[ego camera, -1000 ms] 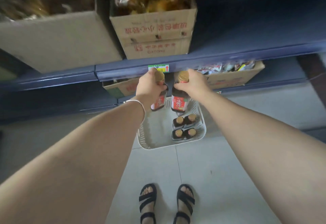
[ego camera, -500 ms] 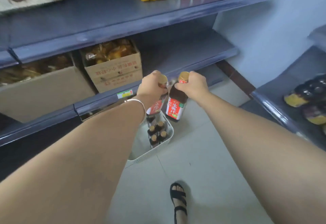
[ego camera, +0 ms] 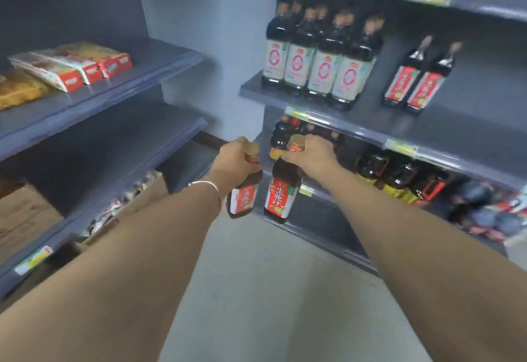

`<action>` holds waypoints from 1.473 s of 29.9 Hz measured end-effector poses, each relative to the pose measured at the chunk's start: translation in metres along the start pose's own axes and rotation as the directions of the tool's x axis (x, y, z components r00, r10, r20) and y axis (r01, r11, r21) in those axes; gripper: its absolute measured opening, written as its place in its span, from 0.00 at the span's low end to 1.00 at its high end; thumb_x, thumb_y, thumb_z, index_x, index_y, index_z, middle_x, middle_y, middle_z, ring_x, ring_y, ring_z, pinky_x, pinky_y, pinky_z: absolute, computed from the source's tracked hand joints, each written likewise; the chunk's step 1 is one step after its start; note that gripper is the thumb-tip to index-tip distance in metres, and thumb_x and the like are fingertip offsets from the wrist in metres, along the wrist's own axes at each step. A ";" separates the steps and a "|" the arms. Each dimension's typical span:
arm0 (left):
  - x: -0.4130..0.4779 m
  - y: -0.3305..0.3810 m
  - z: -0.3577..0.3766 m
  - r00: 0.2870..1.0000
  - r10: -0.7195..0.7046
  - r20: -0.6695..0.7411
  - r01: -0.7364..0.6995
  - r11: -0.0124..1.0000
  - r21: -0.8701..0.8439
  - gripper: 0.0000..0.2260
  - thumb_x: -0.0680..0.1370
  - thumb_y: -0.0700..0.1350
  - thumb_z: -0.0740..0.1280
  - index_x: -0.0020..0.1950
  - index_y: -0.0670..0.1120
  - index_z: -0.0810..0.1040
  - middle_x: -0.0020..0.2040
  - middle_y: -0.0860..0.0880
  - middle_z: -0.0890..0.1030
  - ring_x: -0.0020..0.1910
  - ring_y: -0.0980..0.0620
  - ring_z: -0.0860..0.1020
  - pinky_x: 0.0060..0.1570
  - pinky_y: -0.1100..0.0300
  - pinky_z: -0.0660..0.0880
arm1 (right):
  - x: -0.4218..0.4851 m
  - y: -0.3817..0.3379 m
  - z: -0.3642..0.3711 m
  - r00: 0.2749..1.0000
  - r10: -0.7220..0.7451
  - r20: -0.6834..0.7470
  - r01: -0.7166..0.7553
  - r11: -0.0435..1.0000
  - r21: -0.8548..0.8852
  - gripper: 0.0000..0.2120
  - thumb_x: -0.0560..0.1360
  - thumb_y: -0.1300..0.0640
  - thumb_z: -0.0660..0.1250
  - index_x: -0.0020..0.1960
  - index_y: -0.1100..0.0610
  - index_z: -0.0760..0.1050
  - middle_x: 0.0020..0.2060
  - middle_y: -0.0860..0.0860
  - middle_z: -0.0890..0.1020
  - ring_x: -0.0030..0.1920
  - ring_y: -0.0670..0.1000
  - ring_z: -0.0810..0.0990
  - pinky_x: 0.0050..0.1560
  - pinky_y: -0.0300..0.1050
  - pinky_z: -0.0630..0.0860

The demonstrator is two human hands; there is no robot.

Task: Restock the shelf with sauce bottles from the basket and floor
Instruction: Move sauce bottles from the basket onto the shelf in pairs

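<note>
The person has turned away from the basket on the floor to face the shelf unit (ego camera: pixel 479 99) on the right. The basket and the sandalled feet have gone from view. The left hand (ego camera: pixel 236 159) and right hand (ego camera: pixel 312 156) have carried the left bottle (ego camera: pixel 243 194) and right bottle (ego camera: pixel 281 190) from above the basket to just in front of that unit's lower shelves.

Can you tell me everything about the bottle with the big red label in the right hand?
The sauce bottle looks dark, almost black, probably clear plastic full of dark sauce. It has a gold cap, a narrow neck, and a red label with white characters and a green patch at the bottom. The right hand grips it round the neck, just under the cap. It hangs in the air, slightly tilted, in front of the shelves.
</note>
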State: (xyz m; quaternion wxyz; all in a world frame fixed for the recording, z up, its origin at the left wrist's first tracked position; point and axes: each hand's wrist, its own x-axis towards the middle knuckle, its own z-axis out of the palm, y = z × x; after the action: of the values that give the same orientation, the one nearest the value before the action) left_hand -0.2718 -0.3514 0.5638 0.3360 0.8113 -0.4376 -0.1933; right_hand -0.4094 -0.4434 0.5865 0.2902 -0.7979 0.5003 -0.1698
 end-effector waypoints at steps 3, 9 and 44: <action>0.009 0.070 0.040 0.994 0.103 0.025 -0.101 0.993 -0.065 0.14 0.69 0.42 0.73 0.48 0.45 0.70 0.45 0.46 0.76 0.44 0.48 0.74 0.45 0.58 0.70 | 0.003 0.051 -0.065 0.996 0.049 -0.075 -0.050 0.999 -0.007 0.18 0.68 0.49 0.72 0.50 0.61 0.78 0.48 0.58 0.82 0.51 0.57 0.79 0.51 0.49 0.76; 0.024 0.187 0.109 0.982 0.182 0.047 -0.164 0.952 -0.258 0.14 0.69 0.41 0.74 0.51 0.41 0.75 0.47 0.46 0.79 0.49 0.48 0.76 0.49 0.59 0.70 | 0.002 0.141 -0.169 0.940 0.199 -0.277 -0.159 0.974 0.161 0.17 0.68 0.48 0.73 0.48 0.60 0.78 0.46 0.58 0.83 0.47 0.58 0.81 0.50 0.53 0.78; 0.260 0.409 0.281 0.893 0.443 -0.086 -0.445 0.832 -0.331 0.18 0.74 0.37 0.68 0.63 0.41 0.70 0.55 0.47 0.72 0.52 0.54 0.71 0.54 0.65 0.66 | 0.260 0.292 -0.323 0.852 0.102 -0.514 0.058 0.956 0.286 0.16 0.75 0.51 0.67 0.56 0.59 0.69 0.44 0.50 0.76 0.46 0.51 0.75 0.45 0.47 0.74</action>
State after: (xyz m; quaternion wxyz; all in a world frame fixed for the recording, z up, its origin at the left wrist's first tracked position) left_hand -0.5393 -0.8357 0.6542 0.5085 0.6173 -0.5724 -0.1809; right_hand -0.6801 -0.8679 0.6472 0.2591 -0.6640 0.5389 -0.4489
